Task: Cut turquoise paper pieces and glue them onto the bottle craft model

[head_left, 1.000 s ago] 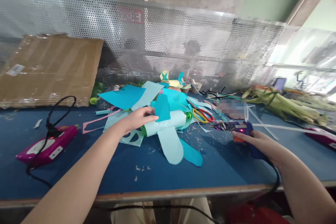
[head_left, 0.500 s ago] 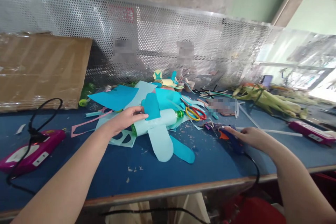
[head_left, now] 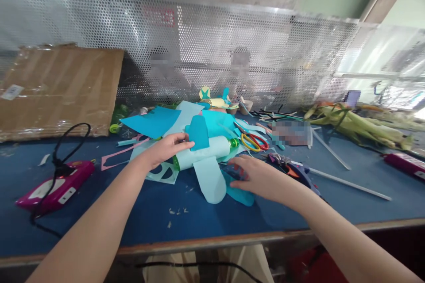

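Note:
A paper aeroplane built on a green bottle (head_left: pixel 206 152) lies on the blue table (head_left: pixel 99 212), with pale blue wings and a turquoise tail fin. My left hand (head_left: pixel 166 148) is closed on its rear end by the fin. My right hand (head_left: pixel 257 177), fingers spread and holding nothing, hovers over the darker blue wing piece (head_left: pixel 241 194) beside the plane. The blue glue gun (head_left: pixel 300 172) lies on the table just right of that hand.
Scissors with yellow and red handles (head_left: pixel 254 141) lie behind the plane among paper scraps. Turquoise sheets (head_left: pixel 152 121) sit further back. A magenta power strip (head_left: pixel 53 188) with a black cable is at left, cardboard (head_left: pixel 59 88) leans on the perforated screen, corn husks (head_left: pixel 358 126) lie at right.
My right hand set the glue gun down on the table and moved left to the plane's wing. My left hand stayed on the plane.

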Available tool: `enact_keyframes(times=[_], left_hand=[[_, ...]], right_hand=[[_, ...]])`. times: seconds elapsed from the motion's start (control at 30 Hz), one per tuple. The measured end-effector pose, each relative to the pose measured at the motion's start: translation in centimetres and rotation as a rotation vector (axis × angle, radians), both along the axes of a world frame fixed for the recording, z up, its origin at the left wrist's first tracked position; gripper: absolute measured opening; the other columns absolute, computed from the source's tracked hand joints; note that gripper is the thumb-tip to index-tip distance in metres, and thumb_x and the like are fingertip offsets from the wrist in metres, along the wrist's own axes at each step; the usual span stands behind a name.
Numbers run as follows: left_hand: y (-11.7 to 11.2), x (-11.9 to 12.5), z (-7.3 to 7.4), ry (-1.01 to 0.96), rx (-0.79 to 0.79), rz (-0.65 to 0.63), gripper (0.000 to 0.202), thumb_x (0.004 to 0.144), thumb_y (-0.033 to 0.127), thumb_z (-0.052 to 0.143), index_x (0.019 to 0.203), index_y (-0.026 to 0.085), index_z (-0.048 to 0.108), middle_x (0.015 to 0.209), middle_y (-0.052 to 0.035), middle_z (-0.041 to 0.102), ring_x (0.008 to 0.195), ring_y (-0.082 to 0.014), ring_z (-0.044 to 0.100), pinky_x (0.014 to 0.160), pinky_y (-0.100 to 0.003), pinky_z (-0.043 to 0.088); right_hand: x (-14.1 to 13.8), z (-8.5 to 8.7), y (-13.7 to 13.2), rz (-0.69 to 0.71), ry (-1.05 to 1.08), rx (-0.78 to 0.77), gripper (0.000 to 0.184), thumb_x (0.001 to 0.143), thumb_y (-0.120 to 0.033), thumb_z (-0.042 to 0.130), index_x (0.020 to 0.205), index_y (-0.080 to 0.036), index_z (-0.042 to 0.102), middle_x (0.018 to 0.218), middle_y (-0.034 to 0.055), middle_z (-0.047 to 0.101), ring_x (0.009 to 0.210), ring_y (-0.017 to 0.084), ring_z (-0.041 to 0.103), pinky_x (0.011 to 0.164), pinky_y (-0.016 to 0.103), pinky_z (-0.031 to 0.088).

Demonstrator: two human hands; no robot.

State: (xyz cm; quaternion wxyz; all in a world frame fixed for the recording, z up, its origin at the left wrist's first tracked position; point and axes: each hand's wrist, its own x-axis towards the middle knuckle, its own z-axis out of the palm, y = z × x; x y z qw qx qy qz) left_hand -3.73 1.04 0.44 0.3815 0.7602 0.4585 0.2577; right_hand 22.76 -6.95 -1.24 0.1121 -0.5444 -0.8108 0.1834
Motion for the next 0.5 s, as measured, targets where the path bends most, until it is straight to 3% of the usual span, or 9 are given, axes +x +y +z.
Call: enact_keyframes(times=[0.1,0.23,0.37,0.5], left_hand=[[-0.1,0.0,-0.1,-0.02,0.009,0.015,0.037,0.077,0.057,0.061,0.081,0.02,0.056,0.086,-0.0023,0.053,0.087,-0.0221,0.051,0.075,-0.032,0.04],[0.0,-0.1,-0.2,-0.019,-0.006,0.006,0.038,0.078,0.058,0.061,0.083,0.02,0.056,0.09,-0.0026,0.053,0.091,-0.0226,0.051,0.077,-0.032,0.039],[-0.2,-0.1,-0.1,-0.013,-0.012,-0.022,0.038,0.08,0.058,0.058,0.079,0.02,0.053,0.085,-0.0008,0.052,0.086,-0.0206,0.051,0.074,-0.031,0.039],[-0.2,0.1,0.0,-0.006,-0.027,0.01,0.037,0.077,0.057,0.061,0.081,0.02,0.055,0.089,-0.0024,0.054,0.09,-0.0226,0.053,0.075,-0.031,0.04]], right_hand=[[-0.8,-0.4,0.9,0.082,-0.015,-0.002,0.048,0.079,-0.027,0.064,0.125,-0.015,0.059,0.12,0.0146,0.06,0.106,0.029,0.058,0.09,0.038,0.044],[-1.2,-0.8,1.0,0.13,0.049,-0.022,0.03,0.079,-0.02,0.059,0.109,-0.017,0.063,0.111,0.011,0.06,0.099,0.025,0.059,0.083,0.034,0.045],[-0.5,-0.6,0.9,0.051,0.101,-0.041,0.025,0.075,-0.014,0.057,0.1,-0.018,0.056,0.087,0.004,0.06,0.078,0.019,0.058,0.067,0.029,0.042],[1.0,0.9,1.6,-0.092,0.304,-0.072,0.031,0.077,-0.024,0.058,0.105,-0.023,0.047,0.067,-0.004,0.057,0.06,0.016,0.053,0.055,0.027,0.037]])
